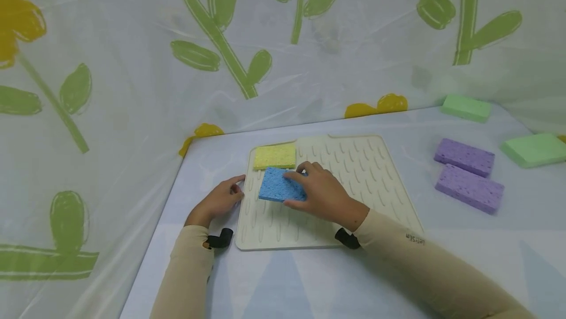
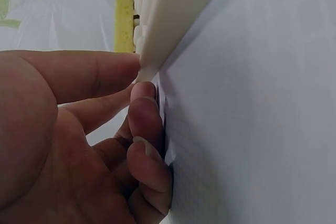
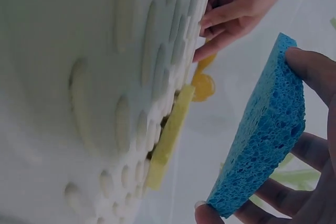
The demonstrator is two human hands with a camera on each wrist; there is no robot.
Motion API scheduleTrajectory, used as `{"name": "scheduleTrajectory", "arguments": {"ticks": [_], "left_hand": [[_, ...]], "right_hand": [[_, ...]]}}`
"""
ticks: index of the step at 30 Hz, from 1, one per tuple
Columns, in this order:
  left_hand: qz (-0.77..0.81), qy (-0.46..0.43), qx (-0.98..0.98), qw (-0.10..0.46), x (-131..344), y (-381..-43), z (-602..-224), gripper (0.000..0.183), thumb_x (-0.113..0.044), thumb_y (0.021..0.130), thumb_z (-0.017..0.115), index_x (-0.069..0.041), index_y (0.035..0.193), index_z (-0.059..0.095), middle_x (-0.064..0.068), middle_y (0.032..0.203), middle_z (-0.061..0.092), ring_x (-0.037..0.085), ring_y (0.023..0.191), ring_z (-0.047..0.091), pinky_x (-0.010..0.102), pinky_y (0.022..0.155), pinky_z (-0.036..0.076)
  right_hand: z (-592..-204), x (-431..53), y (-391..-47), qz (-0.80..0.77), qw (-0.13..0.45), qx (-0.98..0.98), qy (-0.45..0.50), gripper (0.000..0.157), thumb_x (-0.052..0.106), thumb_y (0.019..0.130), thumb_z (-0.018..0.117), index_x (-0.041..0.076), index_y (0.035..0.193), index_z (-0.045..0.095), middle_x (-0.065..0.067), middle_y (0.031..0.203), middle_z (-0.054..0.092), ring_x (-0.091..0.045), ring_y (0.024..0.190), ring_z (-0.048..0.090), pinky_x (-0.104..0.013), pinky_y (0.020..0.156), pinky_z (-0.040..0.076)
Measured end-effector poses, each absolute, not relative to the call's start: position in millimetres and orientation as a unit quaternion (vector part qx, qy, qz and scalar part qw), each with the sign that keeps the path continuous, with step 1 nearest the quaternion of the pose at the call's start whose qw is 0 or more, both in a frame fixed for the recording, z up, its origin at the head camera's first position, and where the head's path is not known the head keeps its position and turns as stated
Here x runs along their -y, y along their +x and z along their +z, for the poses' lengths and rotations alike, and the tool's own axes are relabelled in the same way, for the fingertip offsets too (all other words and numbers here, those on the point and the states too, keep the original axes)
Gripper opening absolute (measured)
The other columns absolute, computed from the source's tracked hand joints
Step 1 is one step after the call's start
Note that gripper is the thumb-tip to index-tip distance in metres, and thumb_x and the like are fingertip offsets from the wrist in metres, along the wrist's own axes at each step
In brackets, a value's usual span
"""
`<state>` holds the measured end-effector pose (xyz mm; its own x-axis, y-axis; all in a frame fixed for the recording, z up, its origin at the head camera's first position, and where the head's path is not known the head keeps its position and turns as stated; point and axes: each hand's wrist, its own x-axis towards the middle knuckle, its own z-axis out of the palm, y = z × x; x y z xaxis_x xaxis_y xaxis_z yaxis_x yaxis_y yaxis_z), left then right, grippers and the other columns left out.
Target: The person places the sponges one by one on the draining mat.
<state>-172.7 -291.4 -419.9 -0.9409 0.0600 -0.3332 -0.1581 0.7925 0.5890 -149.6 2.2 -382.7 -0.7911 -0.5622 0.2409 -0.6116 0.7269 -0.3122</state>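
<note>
Blue sponge (image 1: pixel 279 186) in right hand (image 1: pixel 326 192); its wrist view suggests mat (image 1: pixel 362 174) clearance.

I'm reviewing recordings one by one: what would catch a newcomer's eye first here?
Most likely the bright blue sponge, held in the right hand's grip above the pale ridged mat. Next, the yellow sponge on the mat's far left corner, and two purple sponges right of the mat.

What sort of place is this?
Probably a work table, though I can't tell which room: a flower-patterned sheet rises behind it, a ridged cream mat lies on it, and the right hand holds a blue sponge.
</note>
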Motion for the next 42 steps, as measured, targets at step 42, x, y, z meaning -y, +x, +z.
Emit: {"name": "scheduleTrajectory", "arguments": {"ticks": [42], "left_hand": [[0.320,-0.024,-0.931,0.173,289,-172,-418,0.058,-0.016,0.101,0.051,-0.016,0.156,0.035,0.012,0.119,0.056,0.023,0.101,0.052,0.039,0.088,0.042]], "right_hand": [[-395,29,-150,0.117,-0.082,0.922,0.359,0.067,0.033,0.084,0.078,0.023,0.145,0.052,-0.011,0.139,0.051,-0.025,0.114,0.054,-0.042,0.088,0.053]]}}
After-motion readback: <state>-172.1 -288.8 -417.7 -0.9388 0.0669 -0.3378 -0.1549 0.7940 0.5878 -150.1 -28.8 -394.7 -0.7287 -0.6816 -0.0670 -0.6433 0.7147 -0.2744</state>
